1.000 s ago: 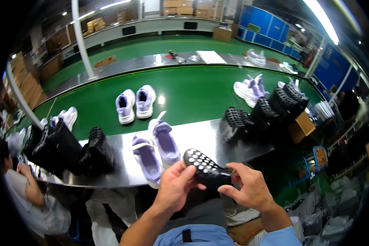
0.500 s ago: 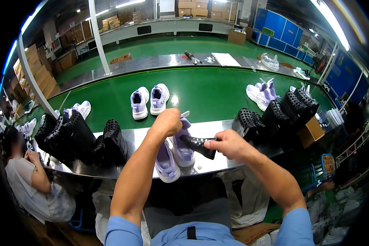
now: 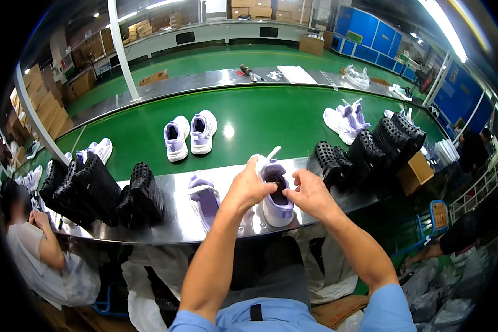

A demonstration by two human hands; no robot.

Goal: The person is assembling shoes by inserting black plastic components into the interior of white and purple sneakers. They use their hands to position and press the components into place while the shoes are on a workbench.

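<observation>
I have the left hand [image 3: 248, 189] against a lavender-and-white shoe [image 3: 276, 214] standing on the steel ledge [image 3: 174, 218], a dark insert [image 3: 280, 181] inside its opening. The right hand [image 3: 314, 195] is at the collar, thumb and forefinger narrowly apart; I cannot tell whether either hand grips.

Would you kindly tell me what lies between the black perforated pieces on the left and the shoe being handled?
The head view shows another lavender shoe there, on the metal ledge, the left forearm beside it.
</observation>
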